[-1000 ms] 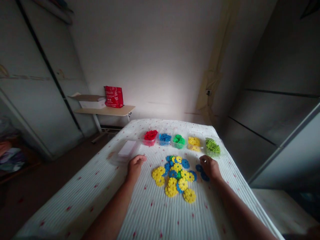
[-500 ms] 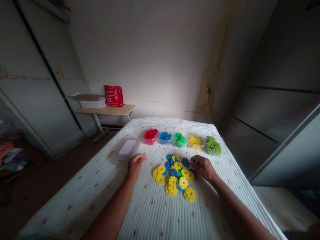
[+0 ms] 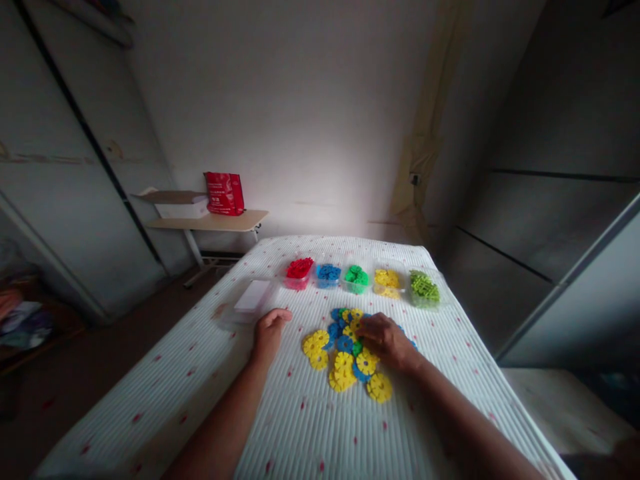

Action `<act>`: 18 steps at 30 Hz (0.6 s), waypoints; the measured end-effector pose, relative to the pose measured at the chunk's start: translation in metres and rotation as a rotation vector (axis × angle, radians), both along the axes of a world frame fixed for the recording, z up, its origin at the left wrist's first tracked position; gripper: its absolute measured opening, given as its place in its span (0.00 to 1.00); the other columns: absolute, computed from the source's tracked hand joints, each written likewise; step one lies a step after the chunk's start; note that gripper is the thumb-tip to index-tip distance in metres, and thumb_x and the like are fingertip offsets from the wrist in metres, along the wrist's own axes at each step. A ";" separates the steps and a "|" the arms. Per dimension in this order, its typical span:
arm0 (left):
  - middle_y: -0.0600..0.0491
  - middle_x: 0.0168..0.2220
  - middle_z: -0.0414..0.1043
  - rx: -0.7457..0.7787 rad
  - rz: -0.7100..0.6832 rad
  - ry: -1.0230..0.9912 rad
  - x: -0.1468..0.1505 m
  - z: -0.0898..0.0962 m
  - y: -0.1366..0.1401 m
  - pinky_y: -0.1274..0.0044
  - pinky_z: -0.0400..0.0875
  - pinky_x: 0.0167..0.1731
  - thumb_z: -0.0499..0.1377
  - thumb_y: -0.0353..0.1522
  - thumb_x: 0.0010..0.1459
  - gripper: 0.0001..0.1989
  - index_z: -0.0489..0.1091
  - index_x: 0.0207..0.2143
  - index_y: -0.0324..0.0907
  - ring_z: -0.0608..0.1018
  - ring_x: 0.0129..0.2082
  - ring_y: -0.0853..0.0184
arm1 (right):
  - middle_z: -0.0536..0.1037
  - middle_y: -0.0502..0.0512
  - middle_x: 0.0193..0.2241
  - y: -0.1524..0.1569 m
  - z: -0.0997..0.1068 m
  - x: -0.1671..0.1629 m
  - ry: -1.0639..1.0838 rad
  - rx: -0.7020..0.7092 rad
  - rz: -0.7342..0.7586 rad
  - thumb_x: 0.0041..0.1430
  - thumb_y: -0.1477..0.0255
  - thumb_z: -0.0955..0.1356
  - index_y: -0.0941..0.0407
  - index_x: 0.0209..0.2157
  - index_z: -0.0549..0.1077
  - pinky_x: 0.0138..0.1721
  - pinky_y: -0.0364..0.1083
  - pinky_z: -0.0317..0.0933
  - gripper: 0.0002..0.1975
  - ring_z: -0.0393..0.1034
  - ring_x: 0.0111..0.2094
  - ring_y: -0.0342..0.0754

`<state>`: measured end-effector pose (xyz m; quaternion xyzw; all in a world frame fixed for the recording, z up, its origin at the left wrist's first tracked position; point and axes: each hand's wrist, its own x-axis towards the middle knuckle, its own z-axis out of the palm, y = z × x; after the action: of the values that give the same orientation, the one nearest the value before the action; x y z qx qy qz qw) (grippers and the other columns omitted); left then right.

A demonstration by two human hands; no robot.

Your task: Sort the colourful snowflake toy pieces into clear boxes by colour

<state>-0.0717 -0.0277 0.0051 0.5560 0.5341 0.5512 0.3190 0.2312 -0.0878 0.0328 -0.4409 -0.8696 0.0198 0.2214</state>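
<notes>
A loose pile of flower-shaped plastic discs lies on the white ribbed cover, with yellow discs, blue discs and a little green among them. Over the right part of the pile is my right hand, its fingers bent down among the discs; the fingertips are hidden, and I cannot make out what they hold. My left hand rests on the cover left of the pile, fingers curled together; anything inside is hidden. Bits of blue disc show just right of my right hand.
Behind the pile stand clear tubs of red pieces, blue pieces, green pieces, yellow pieces and lime pieces. A clear lid-like tray lies left. Farther back, a small table bears a red bag.
My right hand has moved left, from the pile's right edge onto the discs. Some blue now shows farther right, beyond that hand. My left hand stays in place.
</notes>
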 end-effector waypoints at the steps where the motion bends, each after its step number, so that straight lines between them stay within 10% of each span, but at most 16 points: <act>1: 0.51 0.25 0.74 0.000 0.001 -0.001 0.000 0.000 0.000 0.73 0.68 0.33 0.53 0.38 0.45 0.11 0.71 0.23 0.40 0.74 0.29 0.63 | 0.75 0.60 0.45 0.002 -0.002 0.005 0.005 0.019 -0.017 0.59 0.70 0.64 0.52 0.42 0.76 0.44 0.52 0.62 0.12 0.67 0.45 0.53; 18: 0.51 0.25 0.74 0.011 -0.002 0.002 0.002 0.002 -0.002 0.73 0.69 0.33 0.53 0.37 0.44 0.11 0.71 0.23 0.40 0.75 0.29 0.63 | 0.73 0.57 0.48 -0.006 0.006 -0.007 -0.055 -0.010 0.012 0.59 0.67 0.64 0.49 0.44 0.74 0.47 0.53 0.59 0.13 0.63 0.48 0.54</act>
<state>-0.0698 -0.0293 0.0074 0.5591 0.5307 0.5532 0.3159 0.2240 -0.0939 0.0384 -0.4370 -0.8779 0.0133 0.1951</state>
